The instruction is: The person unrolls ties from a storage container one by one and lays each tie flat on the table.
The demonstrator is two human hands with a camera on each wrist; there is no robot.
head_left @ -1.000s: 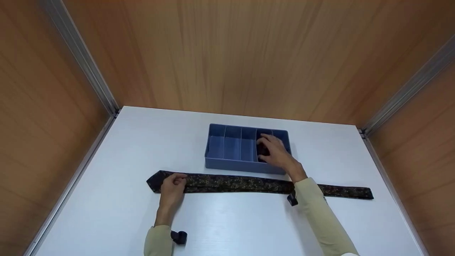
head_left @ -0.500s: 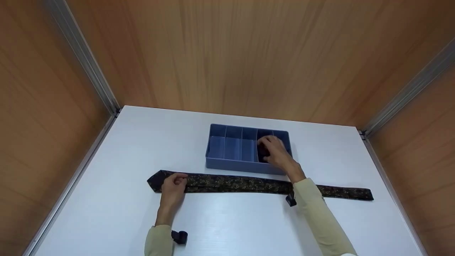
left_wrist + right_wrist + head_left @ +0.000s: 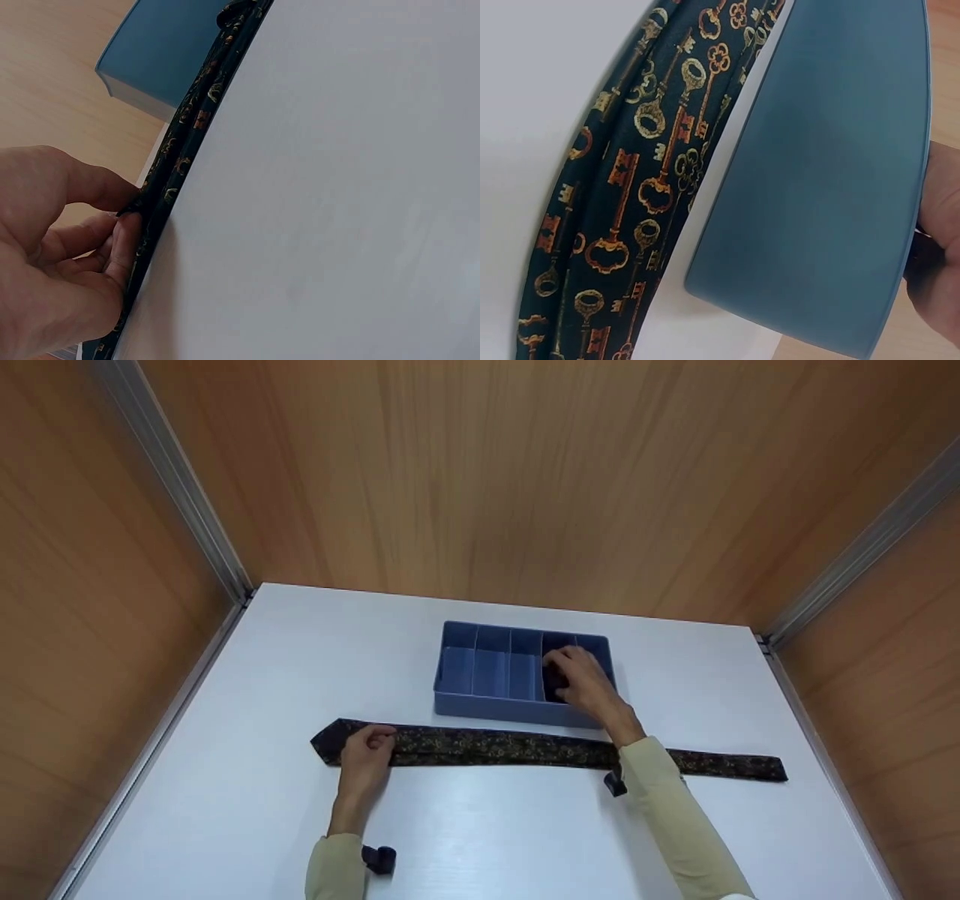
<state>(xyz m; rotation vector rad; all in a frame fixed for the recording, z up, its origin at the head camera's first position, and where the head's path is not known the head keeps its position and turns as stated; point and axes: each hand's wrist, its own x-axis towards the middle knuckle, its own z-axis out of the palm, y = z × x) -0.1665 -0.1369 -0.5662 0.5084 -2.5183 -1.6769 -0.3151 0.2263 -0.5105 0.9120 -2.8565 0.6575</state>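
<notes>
A dark necktie (image 3: 495, 746) with a gold and orange key print lies lengthwise across the white table, its wide pointed end at the left. Near that end my left hand (image 3: 365, 757) pinches the tie's edge between thumb and fingertip, plainest in the left wrist view. Behind the tie stands a blue divided box (image 3: 517, 709). My right hand (image 3: 585, 682) reaches over its front wall into a compartment towards the right. Its curled fingers hold a dark bundle (image 3: 555, 684), mostly hidden; in the right wrist view only a bit of the dark bundle (image 3: 924, 256) shows behind the box wall.
Wood-grain panels (image 3: 480, 495) rise behind and at both sides of the table (image 3: 480, 832). Three compartments at the box's left hold nothing visible. Below my right sleeve (image 3: 675, 810), the tie's narrow end runs on to the right.
My right hand's fingers have drawn slightly closer together around the dark bundle in the compartment. My left hand and the necktie have stayed in place.
</notes>
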